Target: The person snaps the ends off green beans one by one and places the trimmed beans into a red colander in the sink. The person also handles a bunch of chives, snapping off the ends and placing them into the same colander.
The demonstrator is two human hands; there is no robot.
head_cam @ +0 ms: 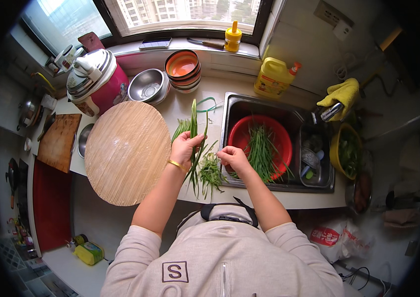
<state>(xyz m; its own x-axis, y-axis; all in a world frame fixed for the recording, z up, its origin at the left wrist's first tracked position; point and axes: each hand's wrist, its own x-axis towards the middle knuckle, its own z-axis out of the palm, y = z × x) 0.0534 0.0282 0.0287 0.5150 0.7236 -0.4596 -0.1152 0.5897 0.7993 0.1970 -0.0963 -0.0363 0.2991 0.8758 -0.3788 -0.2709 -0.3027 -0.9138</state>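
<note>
My left hand (182, 149) holds a few long garlic chives (194, 124) upright, their lower ends hanging below the palm. More chives (181, 128) lie on the counter just behind that hand. Over the sink's left rim, my right hand (235, 159) has its thumb and fingers pinched together; whether a small scrap is between them is too small to tell. Between the hands lies a loose heap of pale green trimmings (210, 173). To the right, a red plastic basin (288, 143) in the sink holds a thick bundle of chives (263, 154), some draped over its front rim.
A round stalk board (126, 156) overhangs the counter's front edge. Behind it stand a pink rice cooker (102, 85), a steel bowl (146, 85) and stacked bowls (183, 68). A knife (206, 43) lies on the windowsill. The faucet (330, 111) overhangs the steel sink (228, 111).
</note>
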